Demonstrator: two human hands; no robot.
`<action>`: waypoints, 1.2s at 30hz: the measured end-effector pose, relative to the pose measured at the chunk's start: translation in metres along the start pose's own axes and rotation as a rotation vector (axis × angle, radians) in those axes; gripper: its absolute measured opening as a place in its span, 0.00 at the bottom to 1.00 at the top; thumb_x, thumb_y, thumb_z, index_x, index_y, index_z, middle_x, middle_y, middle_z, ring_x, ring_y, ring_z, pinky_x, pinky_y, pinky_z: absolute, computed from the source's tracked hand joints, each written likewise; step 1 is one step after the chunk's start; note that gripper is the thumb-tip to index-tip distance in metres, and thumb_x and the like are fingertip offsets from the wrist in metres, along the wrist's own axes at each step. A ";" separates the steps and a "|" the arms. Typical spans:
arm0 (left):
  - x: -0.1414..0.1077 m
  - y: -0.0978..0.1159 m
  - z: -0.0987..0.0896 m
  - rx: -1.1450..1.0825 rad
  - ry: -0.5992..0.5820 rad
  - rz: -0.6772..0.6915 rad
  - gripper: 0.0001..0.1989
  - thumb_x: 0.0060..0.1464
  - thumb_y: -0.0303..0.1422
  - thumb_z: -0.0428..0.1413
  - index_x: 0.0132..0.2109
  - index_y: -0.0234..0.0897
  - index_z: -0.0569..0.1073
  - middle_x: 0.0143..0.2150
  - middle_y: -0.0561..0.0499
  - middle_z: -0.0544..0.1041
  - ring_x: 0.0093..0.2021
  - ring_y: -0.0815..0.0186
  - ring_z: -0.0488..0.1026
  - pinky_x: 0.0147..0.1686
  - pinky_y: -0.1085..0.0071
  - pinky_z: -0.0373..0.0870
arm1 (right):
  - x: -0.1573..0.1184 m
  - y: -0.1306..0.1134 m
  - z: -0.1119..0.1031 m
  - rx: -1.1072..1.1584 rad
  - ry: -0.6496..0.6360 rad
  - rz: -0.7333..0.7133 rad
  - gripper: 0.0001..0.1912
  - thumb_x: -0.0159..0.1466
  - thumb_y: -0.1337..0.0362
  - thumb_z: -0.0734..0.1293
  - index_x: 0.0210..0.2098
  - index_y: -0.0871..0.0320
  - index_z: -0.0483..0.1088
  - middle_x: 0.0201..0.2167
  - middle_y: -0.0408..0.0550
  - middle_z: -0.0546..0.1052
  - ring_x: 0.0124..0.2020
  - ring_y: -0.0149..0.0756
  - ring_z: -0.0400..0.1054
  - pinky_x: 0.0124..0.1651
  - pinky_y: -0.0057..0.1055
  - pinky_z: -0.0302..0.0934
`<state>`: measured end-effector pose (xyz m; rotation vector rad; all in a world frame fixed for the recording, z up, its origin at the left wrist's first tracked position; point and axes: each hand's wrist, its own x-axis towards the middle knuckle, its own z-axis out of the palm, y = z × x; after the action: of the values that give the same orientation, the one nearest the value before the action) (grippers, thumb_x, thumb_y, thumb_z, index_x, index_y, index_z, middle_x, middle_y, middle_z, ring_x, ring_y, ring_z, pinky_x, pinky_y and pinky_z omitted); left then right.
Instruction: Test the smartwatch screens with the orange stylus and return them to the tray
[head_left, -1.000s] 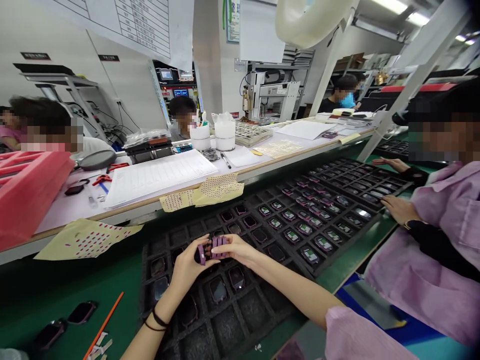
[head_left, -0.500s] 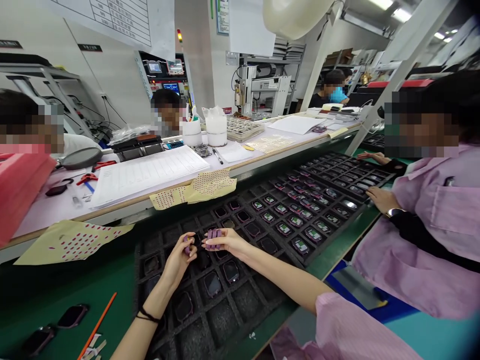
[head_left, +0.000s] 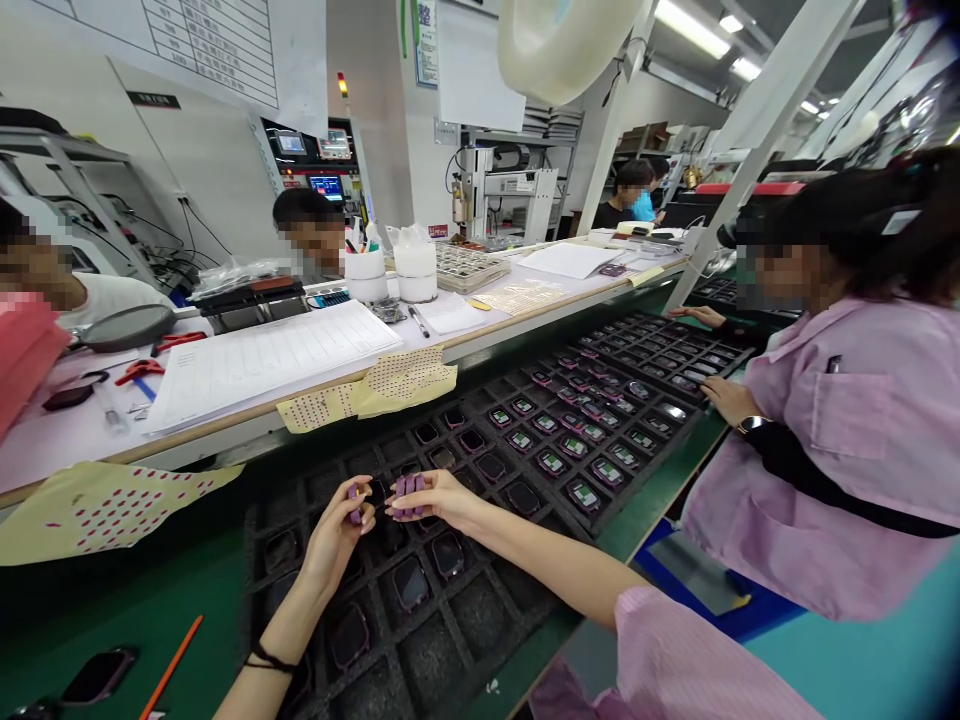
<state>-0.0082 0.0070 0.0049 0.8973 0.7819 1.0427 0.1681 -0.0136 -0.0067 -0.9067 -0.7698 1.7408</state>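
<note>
In the head view my left hand (head_left: 334, 530) pinches a purple watch case (head_left: 355, 503) between thumb and fingers, with a small yellow spot on its side. Close beside it, my right hand (head_left: 450, 498) grips several purple watch cases (head_left: 405, 496) stacked side by side. Both hands hover over a black foam tray (head_left: 439, 640) divided into square pockets. Dark-faced watch cases (head_left: 411, 583) lie in some of the pockets below and around my hands. What the fingertips cover cannot be made out.
Another tray section with green-and-white watch parts (head_left: 551, 461) extends right. A co-worker in a pink smock (head_left: 840, 400) rests both hands by it. An orange stick (head_left: 174, 662) and a dark watch case (head_left: 97, 676) lie left. A raised shelf with papers (head_left: 277, 350) runs along the back.
The whole view has shifted, so the scene sits a little further left. Both hands keep their hold on the purple watch cases and stay close together over the tray.
</note>
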 end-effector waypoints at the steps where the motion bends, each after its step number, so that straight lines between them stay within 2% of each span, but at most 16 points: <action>1: 0.001 0.000 -0.001 0.003 0.003 0.000 0.14 0.43 0.33 0.61 0.40 0.36 0.74 0.34 0.53 0.66 0.24 0.76 0.61 0.21 0.77 0.58 | 0.000 0.000 0.000 -0.003 0.003 0.004 0.27 0.34 0.64 0.81 0.34 0.65 0.75 0.30 0.49 0.79 0.31 0.37 0.75 0.45 0.38 0.68; 18: 0.004 0.002 -0.003 0.069 0.103 -0.030 0.20 0.37 0.37 0.65 0.40 0.37 0.75 0.34 0.52 0.70 0.26 0.71 0.65 0.25 0.74 0.64 | -0.004 -0.006 0.006 0.012 -0.014 0.013 0.28 0.32 0.63 0.81 0.32 0.66 0.75 0.26 0.46 0.77 0.27 0.33 0.74 0.40 0.34 0.67; 23: 0.009 0.004 -0.003 0.101 0.128 -0.047 0.22 0.33 0.38 0.67 0.40 0.39 0.75 0.34 0.53 0.71 0.28 0.69 0.67 0.26 0.74 0.68 | -0.007 -0.014 0.008 -0.016 -0.040 -0.012 0.25 0.34 0.63 0.80 0.31 0.65 0.75 0.26 0.45 0.77 0.26 0.30 0.73 0.39 0.32 0.67; 29: 0.020 0.001 -0.015 0.117 0.138 -0.134 0.27 0.25 0.38 0.69 0.39 0.41 0.76 0.34 0.53 0.73 0.30 0.65 0.70 0.27 0.72 0.71 | -0.005 -0.013 0.005 -0.017 -0.087 -0.037 0.22 0.37 0.63 0.80 0.30 0.65 0.75 0.25 0.44 0.77 0.25 0.29 0.72 0.38 0.29 0.67; 32: 0.023 -0.001 -0.019 0.114 0.136 -0.138 0.28 0.25 0.39 0.69 0.39 0.41 0.75 0.34 0.54 0.74 0.29 0.65 0.70 0.28 0.73 0.72 | -0.002 -0.009 0.001 -0.020 -0.111 -0.044 0.20 0.39 0.65 0.79 0.31 0.65 0.76 0.25 0.44 0.77 0.26 0.29 0.73 0.39 0.29 0.67; 36: 0.021 0.000 -0.017 0.136 0.125 -0.131 0.27 0.27 0.38 0.68 0.40 0.41 0.75 0.35 0.53 0.75 0.31 0.63 0.72 0.30 0.72 0.74 | 0.000 -0.007 0.000 -0.032 -0.098 -0.048 0.20 0.38 0.65 0.80 0.30 0.65 0.75 0.24 0.44 0.77 0.26 0.29 0.73 0.39 0.29 0.68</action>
<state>-0.0164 0.0313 -0.0046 0.8892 1.0133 0.9455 0.1711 -0.0113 -0.0014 -0.8230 -0.8788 1.7455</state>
